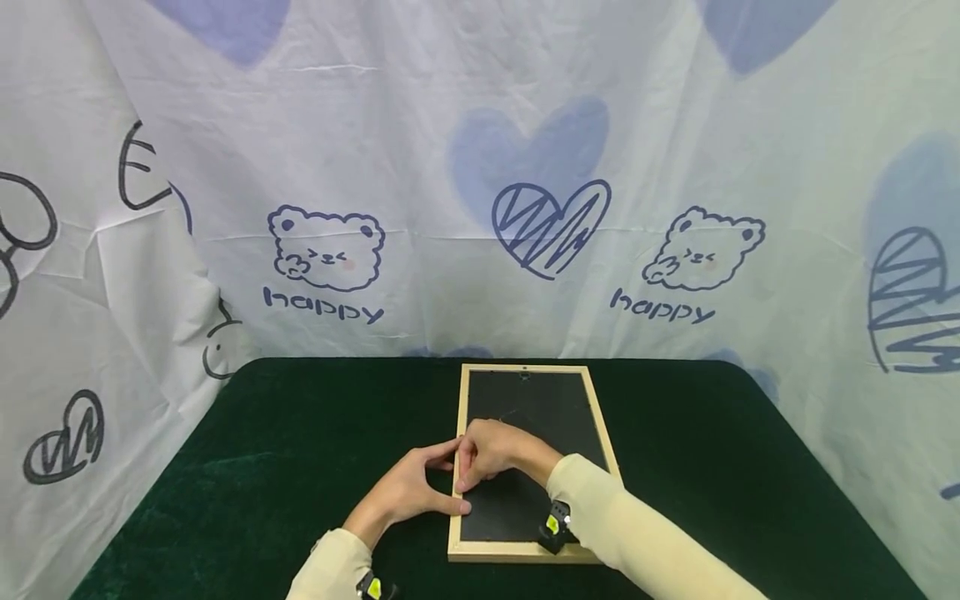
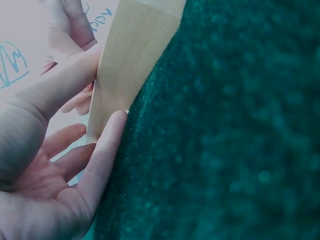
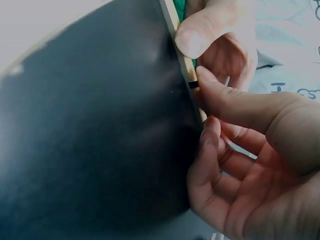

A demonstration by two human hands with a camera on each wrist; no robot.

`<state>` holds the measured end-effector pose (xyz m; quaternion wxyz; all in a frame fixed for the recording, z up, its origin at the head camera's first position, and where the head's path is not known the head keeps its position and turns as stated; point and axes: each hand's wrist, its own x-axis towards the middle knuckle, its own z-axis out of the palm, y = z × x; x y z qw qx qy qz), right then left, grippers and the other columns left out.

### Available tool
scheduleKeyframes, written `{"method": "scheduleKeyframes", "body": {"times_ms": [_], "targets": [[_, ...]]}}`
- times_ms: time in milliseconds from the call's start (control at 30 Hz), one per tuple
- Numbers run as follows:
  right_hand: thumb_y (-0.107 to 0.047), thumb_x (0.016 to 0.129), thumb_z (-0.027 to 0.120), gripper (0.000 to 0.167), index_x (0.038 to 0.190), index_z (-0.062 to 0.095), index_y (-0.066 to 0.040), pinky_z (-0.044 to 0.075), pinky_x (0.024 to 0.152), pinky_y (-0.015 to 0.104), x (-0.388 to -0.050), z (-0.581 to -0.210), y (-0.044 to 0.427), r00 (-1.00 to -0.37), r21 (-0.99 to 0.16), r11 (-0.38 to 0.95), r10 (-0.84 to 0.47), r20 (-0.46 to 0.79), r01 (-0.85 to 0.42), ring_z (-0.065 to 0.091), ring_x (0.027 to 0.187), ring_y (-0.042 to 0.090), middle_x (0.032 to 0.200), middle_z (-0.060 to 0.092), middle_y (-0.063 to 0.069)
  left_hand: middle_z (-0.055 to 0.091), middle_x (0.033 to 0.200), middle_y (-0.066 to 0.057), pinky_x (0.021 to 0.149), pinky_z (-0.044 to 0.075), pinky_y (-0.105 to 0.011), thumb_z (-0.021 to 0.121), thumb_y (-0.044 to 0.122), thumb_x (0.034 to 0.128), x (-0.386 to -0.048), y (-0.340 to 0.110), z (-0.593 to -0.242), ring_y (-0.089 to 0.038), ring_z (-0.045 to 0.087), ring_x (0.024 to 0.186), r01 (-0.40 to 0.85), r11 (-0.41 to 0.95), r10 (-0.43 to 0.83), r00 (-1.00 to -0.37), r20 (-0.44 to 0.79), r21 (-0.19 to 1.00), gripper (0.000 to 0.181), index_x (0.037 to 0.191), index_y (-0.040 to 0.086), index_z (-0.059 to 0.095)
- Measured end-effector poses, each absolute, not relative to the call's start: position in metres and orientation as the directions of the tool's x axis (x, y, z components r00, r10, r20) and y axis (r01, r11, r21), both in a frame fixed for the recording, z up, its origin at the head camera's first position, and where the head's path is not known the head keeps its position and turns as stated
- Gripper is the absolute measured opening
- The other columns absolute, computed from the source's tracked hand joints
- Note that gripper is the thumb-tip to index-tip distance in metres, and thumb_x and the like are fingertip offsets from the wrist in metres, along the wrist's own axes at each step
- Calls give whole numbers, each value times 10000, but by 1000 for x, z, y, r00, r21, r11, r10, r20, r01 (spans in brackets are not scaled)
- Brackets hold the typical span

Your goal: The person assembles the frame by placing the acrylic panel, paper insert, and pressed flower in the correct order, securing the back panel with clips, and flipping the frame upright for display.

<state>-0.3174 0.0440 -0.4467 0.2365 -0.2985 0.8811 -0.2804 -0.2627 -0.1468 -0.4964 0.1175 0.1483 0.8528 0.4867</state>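
A picture frame [image 1: 592, 408] with pale wooden edges and a black backing board [image 1: 525, 508] lies back side up on the table. At its left edge, my left hand [image 1: 408, 485] grips the wood, thumb on top and fingers against the outer side [image 2: 117, 65]. My right hand [image 1: 491, 450] reaches across the board to that same edge. In the right wrist view, its thumb and curled forefinger pinch the edge beside a small black tab [image 3: 193, 84]. What lies between those fingertips is partly hidden.
Dark green cloth [image 1: 337, 417] covers the table. A small hanger [image 1: 524, 376] sits at the far end of the backing board. Behind the table hangs a white curtain [image 1: 435, 275] printed with hearts and bears. Each wrist wears a black band [image 1: 553, 529].
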Motion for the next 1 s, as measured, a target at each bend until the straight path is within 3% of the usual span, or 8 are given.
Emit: {"method": "scheduleKeyframes", "body": {"times_ms": [367, 633, 833, 1000], "targets": [[-180, 729, 942, 295, 549, 709, -158, 446, 572, 188, -312, -436, 32, -750, -381, 795, -589, -300, -472, 539, 643, 52, 625, 652, -102, 622, 1445, -88, 1046, 535, -518, 961, 265, 708, -263, -142, -494, -292, 571, 1274, 118, 480, 360, -930, -72, 870, 932, 1520, 148, 520], [-406, 675, 947, 393, 556, 653, -174, 401, 567, 247, -304, -435, 25, -816, -166, 850, -527, -238, -501, 492, 707, 110, 666, 583, -46, 616, 1449, -92, 1041, 539, -512, 966, 262, 704, -261, -143, -492, -298, 570, 1286, 94, 499, 338, -936, -94, 861, 957, 1534, 152, 502], [-403, 703, 927, 398, 570, 626, -179, 399, 633, 264, -305, -439, 28, -811, -210, 842, -536, -235, -496, 479, 769, 114, 723, 568, -57, 624, 1432, -94, 1017, 555, -491, 967, 269, 703, -261, -146, -491, -293, 575, 1282, 80, 507, 326, -940, -105, 858, 960, 1537, 169, 501], [-348, 746, 920, 390, 576, 617, -170, 375, 563, 211, -310, -448, 42, -758, -361, 777, -611, -230, -517, 475, 630, 76, 633, 565, -81, 615, 1442, -110, 996, 569, -474, 965, 277, 706, -258, -145, -495, -306, 565, 1296, 75, 498, 332, -937, -110, 864, 967, 1545, 198, 492]]}}
